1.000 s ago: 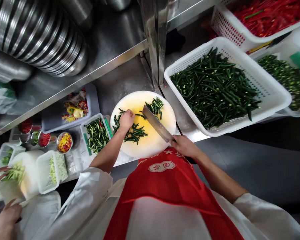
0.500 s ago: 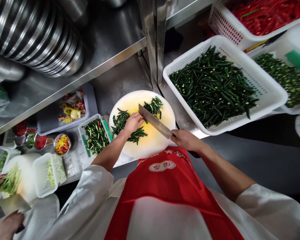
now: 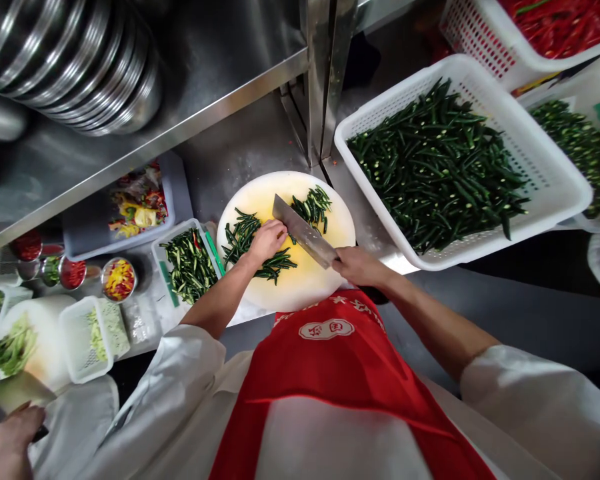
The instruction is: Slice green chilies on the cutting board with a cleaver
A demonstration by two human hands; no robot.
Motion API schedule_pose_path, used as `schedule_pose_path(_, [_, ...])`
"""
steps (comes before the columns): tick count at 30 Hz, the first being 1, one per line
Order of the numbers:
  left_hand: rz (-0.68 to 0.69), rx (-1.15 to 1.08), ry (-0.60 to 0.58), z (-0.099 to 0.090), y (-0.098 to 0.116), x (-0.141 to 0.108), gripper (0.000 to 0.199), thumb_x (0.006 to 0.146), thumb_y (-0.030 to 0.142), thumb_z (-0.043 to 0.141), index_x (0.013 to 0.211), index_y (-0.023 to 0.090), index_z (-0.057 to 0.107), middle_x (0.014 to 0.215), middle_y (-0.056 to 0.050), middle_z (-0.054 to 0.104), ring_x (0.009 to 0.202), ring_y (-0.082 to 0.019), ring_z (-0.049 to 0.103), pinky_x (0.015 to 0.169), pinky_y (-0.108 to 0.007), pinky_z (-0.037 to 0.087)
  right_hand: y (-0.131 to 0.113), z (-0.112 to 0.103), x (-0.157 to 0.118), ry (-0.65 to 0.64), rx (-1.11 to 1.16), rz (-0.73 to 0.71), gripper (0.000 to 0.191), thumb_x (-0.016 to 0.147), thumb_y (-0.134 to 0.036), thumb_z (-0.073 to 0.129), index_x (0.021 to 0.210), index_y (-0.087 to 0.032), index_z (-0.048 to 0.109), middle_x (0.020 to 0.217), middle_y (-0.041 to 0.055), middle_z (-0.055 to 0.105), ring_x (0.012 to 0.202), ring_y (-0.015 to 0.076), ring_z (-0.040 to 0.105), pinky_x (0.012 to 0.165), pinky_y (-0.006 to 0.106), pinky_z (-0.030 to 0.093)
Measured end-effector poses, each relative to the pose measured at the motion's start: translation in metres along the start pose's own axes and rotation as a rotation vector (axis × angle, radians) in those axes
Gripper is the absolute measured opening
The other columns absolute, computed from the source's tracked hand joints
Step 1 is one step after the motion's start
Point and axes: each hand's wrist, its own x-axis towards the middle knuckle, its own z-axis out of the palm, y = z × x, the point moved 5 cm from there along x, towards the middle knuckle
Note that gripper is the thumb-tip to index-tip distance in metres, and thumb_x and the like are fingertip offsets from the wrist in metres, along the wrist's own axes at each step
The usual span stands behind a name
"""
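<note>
A round white cutting board with a yellowed middle lies in front of me. In my right hand is the handle of a cleaver, its blade slanting across the board, broad side tilted toward the camera. My left hand, fingers bent and closed, presses on green chili peppers right beside the blade; its fingertips are partly hidden. Whole-looking peppers spread to the left of that hand. Cut pieces of green chili lie beyond the blade, on the far right part of the board.
Right of the board stands a white perforated basket of green chilies, with red peppers behind. To the left is a container of cut green peppers. A metal shelf edge overhangs. A co-worker's hand holds a cleaver at far left.
The view has shifted slightly. My cleaver's blade is tilted a little more, showing its broad side, while my left hand stays on the peppers. The co-worker's other hand has mostly left view.
</note>
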Motion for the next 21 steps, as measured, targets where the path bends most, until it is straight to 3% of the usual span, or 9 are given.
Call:
schedule_pose_path(5, [-0.005,-0.058,-0.027,-0.007,0.004,0.000,0.015,0.089,0.020,0.049,0.083,0.018,0.063,0.092,-0.005,0.065,0.090,-0.019,0.059,0.087,-0.032,0.049,-0.020,0.004,0.034,0.097,0.119,0.011,0.026,0.097,-0.025,0.040,0.096,-0.014,0.063,0.077,0.0090,0.072,0.066,0.0173,0.067,0.063,0.023,0.041])
schedule_pose_path(10, [-0.117,-0.107,0.072,-0.029,-0.001,-0.010,0.015,0.089,0.025,0.052,0.088,0.018,0.065,0.090,-0.004,0.065,0.080,-0.016,0.060,0.080,-0.030,0.050,-0.009,-0.007,0.024,0.124,0.109,-0.007,0.025,0.097,-0.027,0.041,0.093,-0.015,0.063,0.069,0.0063,0.070,0.064,0.0171,0.066,0.063,0.023,0.040])
schedule_pose_path(16, [0.045,0.133,-0.378,-0.013,0.009,-0.034,0.009,0.081,0.023,0.058,0.081,0.020,0.067,0.088,-0.006,0.063,0.091,-0.022,0.060,0.084,-0.033,0.048,0.005,0.007,-0.006,0.072,-0.019,-0.092,0.026,0.095,-0.031,0.044,0.086,-0.016,0.064,0.084,0.0099,0.072,0.083,0.0205,0.067,0.066,0.025,0.036])
schedule_pose_path(19, [0.009,0.168,-0.415,-0.011,0.011,-0.034,0.006,0.076,0.021,0.058,0.074,0.020,0.063,0.088,-0.006,0.062,0.093,-0.023,0.060,0.085,-0.033,0.047,0.006,0.013,-0.008,0.050,-0.042,-0.094,0.027,0.095,-0.032,0.044,0.086,-0.016,0.064,0.089,0.0110,0.072,0.084,0.0209,0.066,0.065,0.026,0.035])
schedule_pose_path(21, [-0.098,0.047,-0.382,-0.011,0.011,-0.029,0.001,0.071,0.021,0.060,0.071,0.020,0.060,0.083,-0.004,0.063,0.086,-0.021,0.061,0.080,-0.031,0.047,0.009,0.012,-0.009,0.056,-0.019,-0.063,0.028,0.095,-0.032,0.042,0.086,-0.016,0.063,0.086,0.0106,0.072,0.081,0.0201,0.066,0.065,0.025,0.035])
